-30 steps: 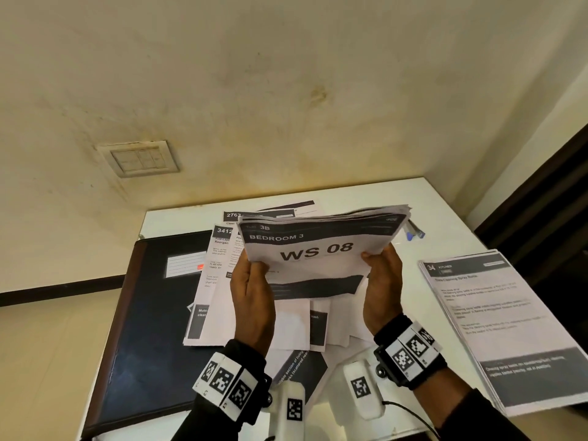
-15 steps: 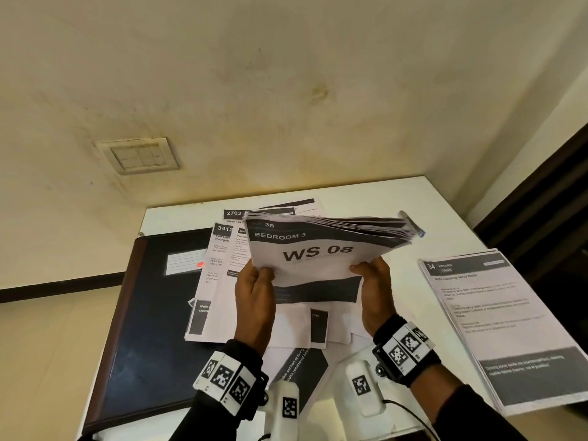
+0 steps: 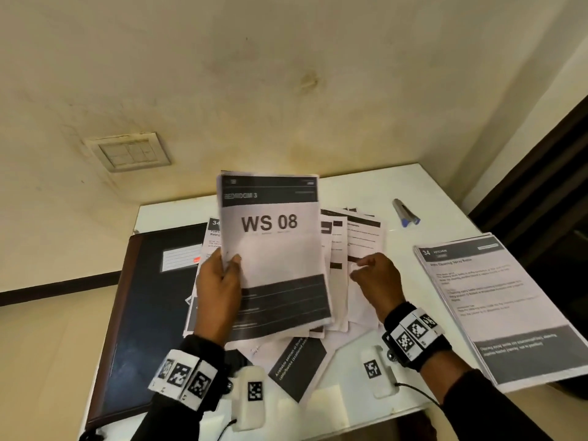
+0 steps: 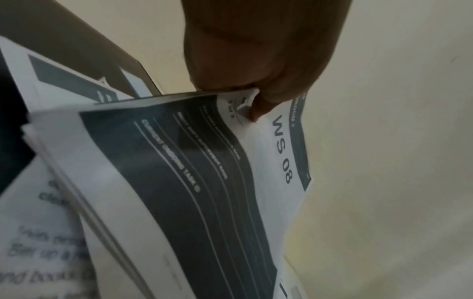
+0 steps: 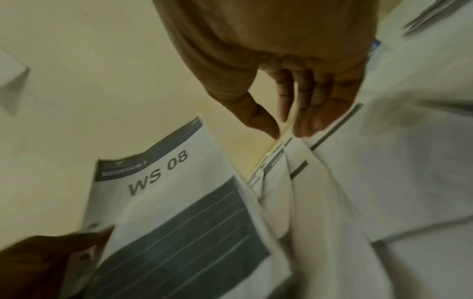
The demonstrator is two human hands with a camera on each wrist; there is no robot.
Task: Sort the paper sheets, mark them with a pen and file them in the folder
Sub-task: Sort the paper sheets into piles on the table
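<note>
My left hand (image 3: 222, 275) pinches the left edge of a stack of sheets (image 3: 273, 249) and holds it upright above the table; the top sheet reads "WS 08". In the left wrist view the thumb and fingers of the left hand (image 4: 256, 87) clamp the stack (image 4: 204, 182). My right hand (image 3: 372, 272) holds nothing. Its fingers are straight and close over the loose sheets (image 3: 359, 243) spread on the table; the right wrist view shows the right hand (image 5: 291, 129) beside the stack (image 5: 166, 202), and contact is unclear. A dark folder (image 3: 149, 313) lies shut at the left. A pen (image 3: 405, 213) lies at the back right.
A separate pile headed "34 KITCHEN" (image 3: 496, 300) lies along the right edge of the white table (image 3: 429, 192) and overhangs it. More loose sheets (image 3: 299, 364) lie near the front edge. The wall with a switch plate (image 3: 130, 152) stands close behind.
The stack has turned from lying crosswise in both hands to standing upright in the left hand alone. The right hand has let go and moved right, over the loose sheets.
</note>
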